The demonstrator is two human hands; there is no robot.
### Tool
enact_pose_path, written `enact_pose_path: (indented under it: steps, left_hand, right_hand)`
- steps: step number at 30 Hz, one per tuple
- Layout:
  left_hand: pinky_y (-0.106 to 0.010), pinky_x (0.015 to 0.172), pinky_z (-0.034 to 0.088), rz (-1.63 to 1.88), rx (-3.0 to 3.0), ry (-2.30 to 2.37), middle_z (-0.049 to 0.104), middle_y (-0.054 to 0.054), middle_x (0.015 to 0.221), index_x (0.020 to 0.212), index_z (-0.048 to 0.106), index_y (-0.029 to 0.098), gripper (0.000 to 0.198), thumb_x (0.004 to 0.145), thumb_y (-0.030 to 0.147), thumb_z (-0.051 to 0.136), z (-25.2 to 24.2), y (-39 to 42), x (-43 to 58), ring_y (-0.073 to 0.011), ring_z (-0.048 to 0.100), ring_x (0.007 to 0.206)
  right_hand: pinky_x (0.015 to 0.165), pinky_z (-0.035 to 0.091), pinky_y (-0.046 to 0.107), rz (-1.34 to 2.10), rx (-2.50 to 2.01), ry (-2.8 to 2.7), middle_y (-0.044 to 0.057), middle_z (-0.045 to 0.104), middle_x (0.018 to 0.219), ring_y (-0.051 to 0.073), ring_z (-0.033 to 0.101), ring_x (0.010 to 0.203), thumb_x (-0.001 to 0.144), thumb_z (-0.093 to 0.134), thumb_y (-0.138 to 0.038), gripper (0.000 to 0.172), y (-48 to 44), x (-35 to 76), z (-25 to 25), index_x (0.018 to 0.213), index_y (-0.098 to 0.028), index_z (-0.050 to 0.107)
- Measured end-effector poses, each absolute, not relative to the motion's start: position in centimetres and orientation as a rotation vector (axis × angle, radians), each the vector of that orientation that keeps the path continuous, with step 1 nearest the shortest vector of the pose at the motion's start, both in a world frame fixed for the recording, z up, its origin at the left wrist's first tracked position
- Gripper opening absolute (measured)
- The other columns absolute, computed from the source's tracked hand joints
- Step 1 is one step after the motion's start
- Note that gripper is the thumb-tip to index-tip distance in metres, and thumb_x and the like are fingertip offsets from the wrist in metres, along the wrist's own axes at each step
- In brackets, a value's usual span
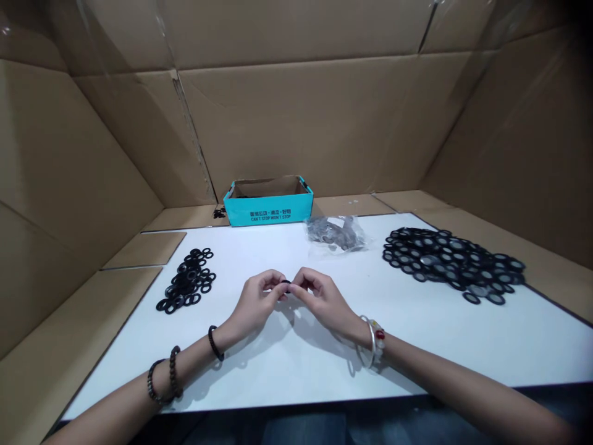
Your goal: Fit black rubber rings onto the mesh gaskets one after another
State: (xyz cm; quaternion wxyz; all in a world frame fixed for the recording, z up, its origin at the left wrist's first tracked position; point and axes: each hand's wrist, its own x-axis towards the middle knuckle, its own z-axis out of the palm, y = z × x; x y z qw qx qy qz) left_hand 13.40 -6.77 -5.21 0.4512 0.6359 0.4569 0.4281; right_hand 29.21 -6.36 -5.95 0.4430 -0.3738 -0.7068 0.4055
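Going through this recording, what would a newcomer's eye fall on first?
The left hand and right hand meet at the centre of the white table, pinching a small black ring. To their right lies a large spread of black rings with greyish centres, and to their left a smaller heap of black rings. A bright teal box stands beyond the table's far edge.

Left forearm (139, 402) and right forearm (463, 386) ran in from the bottom corners, angled toward the centre; left wrist (225, 330) and right wrist (354, 327) were slightly bent, held low; left hand (257, 303) and right hand (322, 300) were close together at midline, backs up; left fingertips (278, 285) and right fingertips (295, 287) curled inward, pinching, almost touching each other.
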Motion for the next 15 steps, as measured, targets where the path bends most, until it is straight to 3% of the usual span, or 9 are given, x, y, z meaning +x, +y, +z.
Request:
enact_pose_path:
  steps: [9,15]
  left_hand:
    - [-0.022,0.056,0.037,0.858,1.687,1.143,0.053,0.000,0.061,0.067,0.057,0.014,0.017,0.076,0.028,0.054,-5.23,-7.01,13.21,-0.0120,0.048,0.059]
    - [-0.023,0.062,0.041,0.957,1.734,1.211,0.059,-0.002,0.067,0.070,0.058,0.015,0.012,0.077,0.022,0.052,-5.31,-7.07,13.03,-0.0136,0.053,0.065]
  right_hand:
    - [0.060,0.036,0.024,0.969,-0.920,-1.748,-0.001,0.049,0.065,0.012,0.044,0.063,0.084,0.050,-0.029,0.020,-7.07,29.25,-6.65,0.067,-0.017,0.049]
    - [0.059,0.036,0.024,0.944,-0.938,-1.806,-0.001,0.048,0.065,0.012,0.044,0.062,0.084,0.049,-0.029,0.020,-7.19,29.12,-6.35,0.068,-0.018,0.048]
